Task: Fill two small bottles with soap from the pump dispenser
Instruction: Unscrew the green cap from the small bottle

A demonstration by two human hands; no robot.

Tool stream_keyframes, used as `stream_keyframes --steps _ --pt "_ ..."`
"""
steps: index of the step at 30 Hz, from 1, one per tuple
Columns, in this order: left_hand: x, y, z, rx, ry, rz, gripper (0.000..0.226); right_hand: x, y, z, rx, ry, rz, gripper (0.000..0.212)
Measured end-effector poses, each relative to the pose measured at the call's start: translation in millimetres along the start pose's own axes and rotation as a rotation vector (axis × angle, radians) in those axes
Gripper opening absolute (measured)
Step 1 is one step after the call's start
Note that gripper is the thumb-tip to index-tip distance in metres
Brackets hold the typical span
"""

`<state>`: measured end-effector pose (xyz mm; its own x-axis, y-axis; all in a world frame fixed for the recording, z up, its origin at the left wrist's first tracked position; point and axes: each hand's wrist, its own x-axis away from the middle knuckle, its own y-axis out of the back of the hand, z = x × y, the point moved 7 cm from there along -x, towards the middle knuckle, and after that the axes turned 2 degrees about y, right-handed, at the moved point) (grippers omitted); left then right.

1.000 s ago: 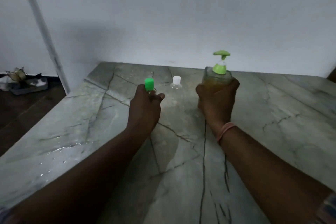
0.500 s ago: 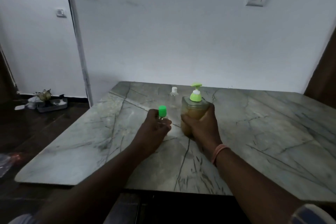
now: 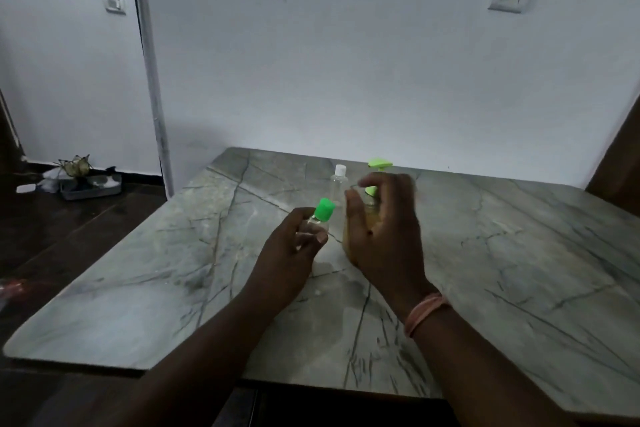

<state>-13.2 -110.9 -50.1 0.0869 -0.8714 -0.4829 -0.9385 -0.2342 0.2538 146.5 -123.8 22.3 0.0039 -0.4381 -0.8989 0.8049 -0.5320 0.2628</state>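
Hiding most of the dispenser [image 3: 349, 239]: blurred right hand [image 3: 382, 225].

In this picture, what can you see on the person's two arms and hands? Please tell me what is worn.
Both forearms are bare up to the bottom edge of the picture. The right hand has a pinkish-orange band around the wrist, looped like thin cords or thread. The left hand wears nothing visible: no ring, watch or glove. No sleeve shows in this frame on either arm.

Two small bottles [image 3: 320, 218] [image 3: 338, 180], one dispenser [image 3: 375, 170] (seemingly).
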Motion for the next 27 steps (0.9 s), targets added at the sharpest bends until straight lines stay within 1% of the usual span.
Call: stream_keyframes --steps 1,3,4,6,7,9,10,13,15,17,18,19,21,22,23,25,27 --pt "0.1 -1.9 0.2 0.009 0.006 0.017 0.022 -6.8 -13.2 6.8 -0.025 -0.026 0.09 0.022" --pt "2.7 -4.4 2.8 0.017 0.046 0.03 0.027 -15.7 -40.3 10.6 -0.005 -0.143 0.257 0.027" --pt "3.5 -3.8 4.3 0.005 0.063 0.017 0.027 -18.9 -51.6 10.1 0.057 -0.169 0.31 0.032" --pt "3.3 0.7 8.6 -0.017 0.098 -0.031 0.028 -24.5 -70.8 7.6 0.181 -0.166 0.389 0.04" --pt "3.3 2.4 10.0 -0.024 0.12 -0.055 0.031 -26.6 -75.2 5.8 0.189 -0.164 0.413 0.041" --pt "2.7 7.0 15.7 -0.062 0.166 -0.103 0.038 -26.8 -82.6 2.1 0.118 -0.147 0.454 0.041" --pt "2.2 8.7 17.3 -0.106 0.183 -0.12 0.038 -24.9 -83.4 0.6 0.088 -0.133 0.469 0.04" --pt "-0.4 16.7 14.1 -0.243 0.185 -0.183 0.02 -17.2 -82.2 -0.5 -0.05 -0.077 0.511 0.033" --pt "-1.1 19.7 12.0 -0.256 0.194 -0.202 0.017 -11.6 -83.7 -0.4 -0.149 -0.051 0.568 0.024" --pt "-1.4 20.8 11.6 -0.229 0.209 -0.197 0.017 -6.4 -87.5 0.9 -0.245 -0.027 0.646 0.01" --pt "-0.8 20.7 11.4 -0.217 0.21 -0.192 0.017 -3.3 -89.3 2.7 -0.315 -0.026 0.679 0.007" --pt "0.2 19.7 10.3 -0.216 0.201 -0.186 0.019 -0.6 -90.5 3.7 -0.383 -0.034 0.695 0.015" --pt "3.6 18.0 6.7 -0.238 0.171 -0.178 0.028 3.5 -92.4 4.0 -0.491 -0.085 0.679 0.03" --pt "5.3 18.0 6.0 -0.242 0.158 -0.186 0.032 4.3 -92.5 3.3 -0.513 -0.114 0.633 0.032" --pt "5.8 19.6 6.0 -0.242 0.148 -0.203 0.036 4.4 -92.2 2.1 -0.497 -0.141 0.563 0.03" --pt "5.4 25.2 7.3 -0.251 0.136 -0.25 0.04 5.5 -91.1 -0.5 -0.381 -0.185 0.444 0.029" --pt "3.4 29.3 9.6 -0.282 0.108 -0.283 0.04 8.7 -94.2 -0.6 -0.291 -0.171 0.42 0.023"
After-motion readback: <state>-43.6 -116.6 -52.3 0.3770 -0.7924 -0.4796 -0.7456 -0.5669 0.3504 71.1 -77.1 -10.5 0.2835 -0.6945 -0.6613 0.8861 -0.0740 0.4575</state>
